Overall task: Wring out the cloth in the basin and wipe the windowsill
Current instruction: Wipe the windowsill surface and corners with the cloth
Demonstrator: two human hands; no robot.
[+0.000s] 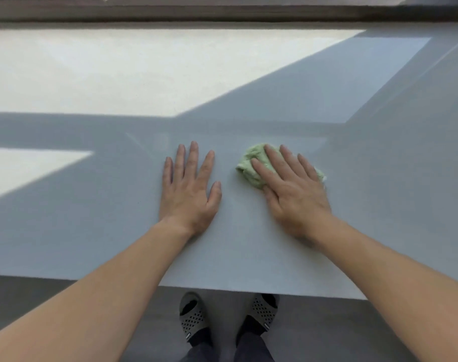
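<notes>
A wide pale grey windowsill [92, 218] fills the view. On it lies a bunched light green cloth [250, 167], right of centre. My right hand [290, 186] presses flat on the cloth with straight fingers and covers most of it. Left of it, my left hand [190, 188] rests flat on the bare sill with its fingers spread, a short gap away from the cloth. No basin is in view.
A dark window frame [222, 11] runs along the far edge of the sill. Sunlit patches fall on the sill at the back and the left. Below the sill's near edge are the grey floor and my feet in dark slippers [194, 318].
</notes>
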